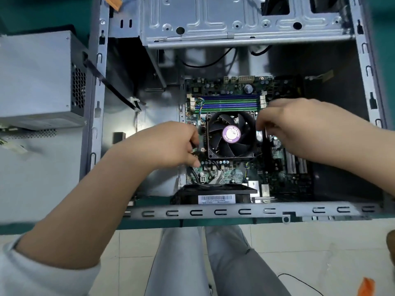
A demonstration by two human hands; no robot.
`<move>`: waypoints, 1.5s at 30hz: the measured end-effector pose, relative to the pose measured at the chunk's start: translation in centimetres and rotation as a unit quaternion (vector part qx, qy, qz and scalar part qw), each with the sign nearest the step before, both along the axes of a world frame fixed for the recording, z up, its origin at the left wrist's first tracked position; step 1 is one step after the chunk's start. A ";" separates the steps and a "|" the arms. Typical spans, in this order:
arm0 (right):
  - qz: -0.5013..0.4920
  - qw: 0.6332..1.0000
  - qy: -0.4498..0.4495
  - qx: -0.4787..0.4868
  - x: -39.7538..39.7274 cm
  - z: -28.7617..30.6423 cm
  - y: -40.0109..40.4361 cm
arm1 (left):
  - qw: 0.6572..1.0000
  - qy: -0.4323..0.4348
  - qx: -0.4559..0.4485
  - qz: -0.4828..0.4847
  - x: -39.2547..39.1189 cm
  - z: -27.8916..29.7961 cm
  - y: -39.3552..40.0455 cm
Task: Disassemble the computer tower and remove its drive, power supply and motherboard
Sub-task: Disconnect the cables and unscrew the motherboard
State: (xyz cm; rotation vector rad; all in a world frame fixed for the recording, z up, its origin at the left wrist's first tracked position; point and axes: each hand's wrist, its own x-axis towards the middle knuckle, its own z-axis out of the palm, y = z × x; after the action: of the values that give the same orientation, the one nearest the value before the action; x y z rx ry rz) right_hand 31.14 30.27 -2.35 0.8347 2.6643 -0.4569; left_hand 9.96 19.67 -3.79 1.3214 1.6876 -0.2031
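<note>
- Computer tower, an open grey sheet-metal case (215, 211), lies on its side on the green table (42, 16) in front of us, its open face up.
- Inside it we see the green motherboard (230, 171), lying flat on the floor of the case, towards our near edge.
- On the board sits a black square cooler fan (232, 135) with a purple round label at its hub; beyond it run blue and green memory slots (232, 102).
- Our left hand (168, 144) is at the left side of the fan, fingers curled down onto the board's edge; we cannot tell whether they hold anything.
- Our right hand (299, 124) is at the right side of the fan, fingers bent down towards the board; it is blurred, so we cannot tell what it grips, if anything.
- A black rear fan with a white barcode sticker (215, 198) stands at the near wall of the case.
- The grey metal drive cage (235, 24) spans the far end of the case.
- The grey boxy power supply (36, 80) lies outside the case, just beside its left wall, and a black flat cable (111, 86) runs from it over the wall into the case.
- Below the table we see our grey trouser legs (203, 263) over pale floor tiles (320, 253).
</note>
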 end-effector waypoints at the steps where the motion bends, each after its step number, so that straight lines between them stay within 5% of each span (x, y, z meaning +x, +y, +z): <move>1: 0.014 0.998 0.057 -0.023 -0.3 0.5 -0.3 | 1.000 -0.007 -0.005 -0.006 0.2 -0.1 0.2; 3: 0.066 0.989 0.115 -0.063 -1.3 1.4 -0.9 | 1.000 -0.007 -0.006 -0.025 0.6 -0.2 0.7; 7: 0.243 0.964 0.086 -0.062 -3.5 0.6 -2.1 | 1.000 -0.005 -0.020 -0.021 0.6 -0.2 1.4; 12: 0.322 0.943 0.081 -0.022 -5.3 -0.7 -2.3 | 0.988 -0.033 -0.144 0.047 -0.4 0.0 1.1; 19: 0.444 0.890 0.097 0.044 -6.6 -2.3 -3.1 | 0.978 0.142 -0.140 -0.055 -0.2 0.2 1.1; 25: 0.456 0.887 0.072 0.025 -7.6 -2.7 -4.0 | 0.979 0.141 -0.145 -0.033 -0.3 0.3 1.3; 31: 0.428 0.902 0.045 0.030 -7.8 -3.5 -4.7 | 0.974 0.224 -0.020 -0.014 -0.6 1.0 2.2; 34: 0.438 0.897 0.026 0.058 -7.6 -3.5 -4.9 | 0.985 0.163 0.035 -0.039 -0.3 1.0 4.1; 40: 0.416 0.908 0.037 0.037 -8.0 -3.6 -4.7 | 0.999 0.014 0.004 -0.030 -2.5 1.3 4.9; 45: 0.406 0.913 0.009 0.039 -8.3 -3.8 -4.9 | 0.999 -0.001 0.021 -0.030 -2.2 1.0 5.4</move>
State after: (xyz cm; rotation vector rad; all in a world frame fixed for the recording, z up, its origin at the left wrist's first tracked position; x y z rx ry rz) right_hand 22.80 25.32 -6.13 -0.3005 2.7454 -0.1365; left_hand 7.80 25.06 -2.81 1.4041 1.6604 -0.2016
